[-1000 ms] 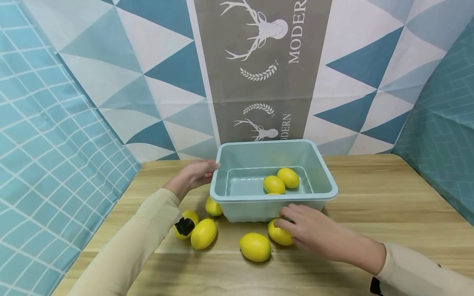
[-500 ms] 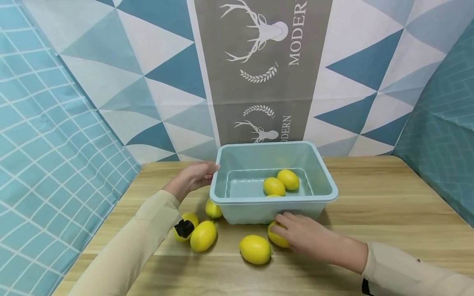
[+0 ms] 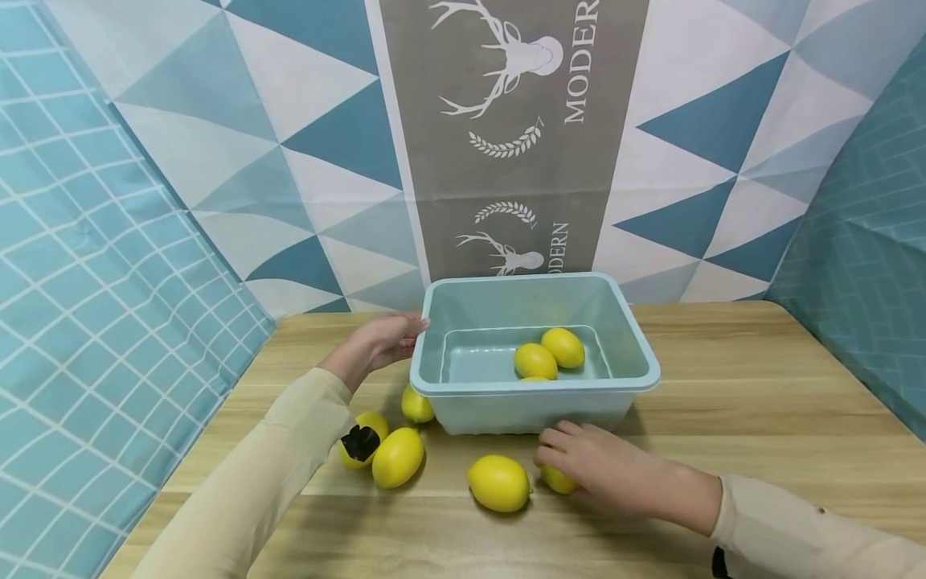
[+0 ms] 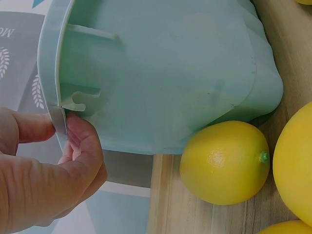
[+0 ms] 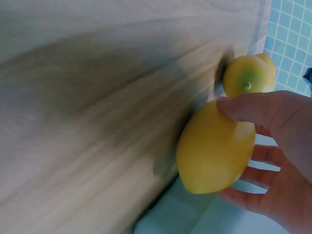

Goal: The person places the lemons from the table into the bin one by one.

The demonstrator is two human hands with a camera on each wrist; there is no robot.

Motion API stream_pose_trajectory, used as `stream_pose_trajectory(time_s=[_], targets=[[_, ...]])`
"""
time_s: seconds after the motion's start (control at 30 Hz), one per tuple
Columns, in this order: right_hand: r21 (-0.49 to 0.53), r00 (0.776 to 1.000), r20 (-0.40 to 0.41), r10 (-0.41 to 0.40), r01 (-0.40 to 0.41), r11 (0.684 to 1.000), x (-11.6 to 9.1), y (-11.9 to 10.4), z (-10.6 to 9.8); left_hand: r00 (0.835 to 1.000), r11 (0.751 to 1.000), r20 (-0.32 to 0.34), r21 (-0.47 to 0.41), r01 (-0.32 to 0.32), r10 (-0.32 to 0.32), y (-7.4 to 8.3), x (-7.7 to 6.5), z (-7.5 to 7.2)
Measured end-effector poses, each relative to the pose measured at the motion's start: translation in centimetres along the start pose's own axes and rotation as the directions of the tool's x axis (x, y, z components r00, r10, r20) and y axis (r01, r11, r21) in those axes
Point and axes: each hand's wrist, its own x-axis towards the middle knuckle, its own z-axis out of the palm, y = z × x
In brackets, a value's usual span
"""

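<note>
A light blue plastic bin [image 3: 535, 389] stands at the back of the table with several yellow lemons [image 3: 563, 348] inside. My left hand [image 3: 379, 342] pinches the bin's left rim between thumb and curled fingers, as the left wrist view shows. In front of the bin, my right hand [image 3: 608, 466] grips a lemon [image 5: 214, 151]; its thumb lies on one side and its fingers reach round the other. Most of that lemon is hidden by the hand in the head view. Just left of it lies another lemon [image 3: 499, 483], apart from the hand.
Near the bin's front left corner lie a lemon [image 3: 417, 404], a second lemon [image 3: 399, 458] and one partly behind the left sleeve [image 3: 304, 426]. The wooden table [image 3: 752, 402] meets a patterned cloth backdrop [image 3: 347, 161].
My right hand has closed round the lemon by the bin's front and drawn it slightly nearer and to the right. The left hand and the bin stay in place.
</note>
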Motion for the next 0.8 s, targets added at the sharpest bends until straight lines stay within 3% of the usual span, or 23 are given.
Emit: stream_pose_trajectory(time_s=[0.43, 0.67, 0.8], targets=[[0.058, 0.998, 0.055, 0.008, -0.011, 0.998, -2.4, 0.9, 0.8, 1.0, 1.0, -0.018, 0.004, 0.011, -0.011, 0.0, 0.2, -0.1], [0.108, 0.998, 0.056, 0.022, -0.028, 0.994, -3.1, 1.1, 0.9, 1.0, 1.0, -0.029, 0.008, 0.012, -0.012, 0.0, -0.1, 0.0], [0.093, 1.0, 0.026, -0.004, 0.002, 0.996, -3.2, 1.2, 1.0, 0.999, 1.0, -0.03, 0.003, 0.012, -0.011, 0.1, -0.3, 0.0]])
